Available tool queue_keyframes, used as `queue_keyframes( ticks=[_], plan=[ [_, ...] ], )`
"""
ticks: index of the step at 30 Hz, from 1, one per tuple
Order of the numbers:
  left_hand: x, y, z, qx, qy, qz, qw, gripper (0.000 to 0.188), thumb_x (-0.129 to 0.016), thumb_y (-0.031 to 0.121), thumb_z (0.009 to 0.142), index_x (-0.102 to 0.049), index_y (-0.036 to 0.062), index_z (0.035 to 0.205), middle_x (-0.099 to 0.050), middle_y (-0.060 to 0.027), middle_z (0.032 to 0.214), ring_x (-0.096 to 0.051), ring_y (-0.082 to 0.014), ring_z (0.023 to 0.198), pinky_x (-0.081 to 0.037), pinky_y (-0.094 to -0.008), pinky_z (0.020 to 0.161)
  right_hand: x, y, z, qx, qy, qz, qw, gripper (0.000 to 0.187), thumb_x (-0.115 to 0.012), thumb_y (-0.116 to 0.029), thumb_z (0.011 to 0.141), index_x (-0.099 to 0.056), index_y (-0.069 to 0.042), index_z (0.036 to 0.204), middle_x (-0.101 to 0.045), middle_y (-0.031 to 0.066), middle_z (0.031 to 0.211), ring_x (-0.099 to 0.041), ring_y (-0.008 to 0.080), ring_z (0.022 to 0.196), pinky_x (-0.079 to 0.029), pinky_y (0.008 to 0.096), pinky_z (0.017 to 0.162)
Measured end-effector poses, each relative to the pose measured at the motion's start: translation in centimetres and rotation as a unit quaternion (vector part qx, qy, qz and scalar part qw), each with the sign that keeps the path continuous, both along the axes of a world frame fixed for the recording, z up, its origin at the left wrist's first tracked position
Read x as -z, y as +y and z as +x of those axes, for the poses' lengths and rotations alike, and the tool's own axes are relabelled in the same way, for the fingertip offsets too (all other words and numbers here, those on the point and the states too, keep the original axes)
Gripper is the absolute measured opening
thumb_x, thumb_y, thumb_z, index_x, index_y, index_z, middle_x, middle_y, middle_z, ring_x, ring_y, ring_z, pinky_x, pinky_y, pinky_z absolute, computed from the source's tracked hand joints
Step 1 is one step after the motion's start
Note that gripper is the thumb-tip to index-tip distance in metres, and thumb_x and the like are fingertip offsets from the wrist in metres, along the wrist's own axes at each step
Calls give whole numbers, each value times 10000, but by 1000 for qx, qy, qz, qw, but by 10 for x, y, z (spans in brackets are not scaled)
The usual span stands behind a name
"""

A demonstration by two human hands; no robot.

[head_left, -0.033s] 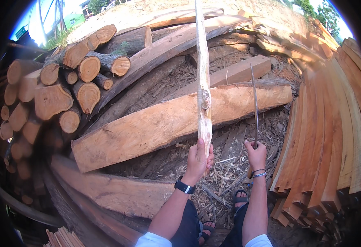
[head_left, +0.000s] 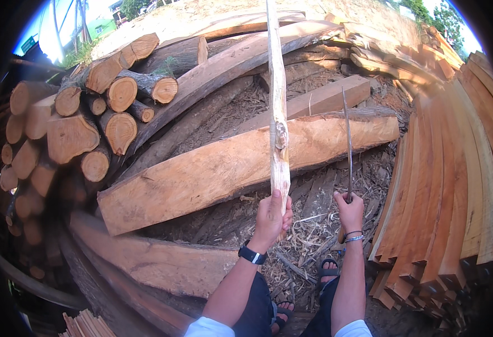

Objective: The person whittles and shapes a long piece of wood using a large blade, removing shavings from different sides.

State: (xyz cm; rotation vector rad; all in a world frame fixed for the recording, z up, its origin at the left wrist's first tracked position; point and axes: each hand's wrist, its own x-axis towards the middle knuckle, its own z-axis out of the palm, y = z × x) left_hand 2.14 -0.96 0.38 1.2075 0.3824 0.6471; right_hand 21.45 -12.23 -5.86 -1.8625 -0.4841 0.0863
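Observation:
My left hand [head_left: 271,218] is closed around the lower end of a long, pale, peeled wooden pole [head_left: 278,135]. The pole stands up in front of me and runs out past the top of the picture; a dark knot marks its lower part. To its right, my right hand [head_left: 350,212] grips a machete by the handle, its thin dark blade [head_left: 348,140] pointing up and slightly left. Pole and blade are apart. Behind both lies a thick sawn slab [head_left: 224,163] with bark along its edges.
Cut logs [head_left: 122,94] are stacked at the left, and sawn planks [head_left: 437,185] at the right. Another slab [head_left: 162,261] lies nearer, at lower left. Wood shavings [head_left: 308,236] litter the ground by my sandalled feet. A squared beam [head_left: 325,101] sits beyond the thick slab.

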Motion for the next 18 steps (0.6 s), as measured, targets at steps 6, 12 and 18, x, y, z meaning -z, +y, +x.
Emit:
queue_keyframes(
  ticks=[6,12,18],
  plan=[
    [-5,-3,-1,41,3,-36,999,454,-492,484,978,-446,75,785,-369,26,519,-350,-58,395,-327,-214,388,3,0,2,0,0,4,1000,369,-750,-311,777,-643,36,715,-605,79,585,-555,140,554,-448,318,546],
    [-10,-1,-7,63,-34,-71,995,404,-491,421,997,-424,92,772,-341,35,513,-336,-60,384,-326,-222,382,1,0,0,-3,14,5,1000,358,-747,-304,782,-645,32,714,-607,70,584,-552,133,547,-442,311,537],
    [-10,0,-8,80,-58,-73,992,317,-513,335,997,-459,79,818,-403,14,556,-407,-75,438,-366,-234,412,0,-1,0,-2,4,2,1000,359,-749,-302,781,-644,35,716,-608,74,586,-562,134,553,-443,312,539]
  ],
)
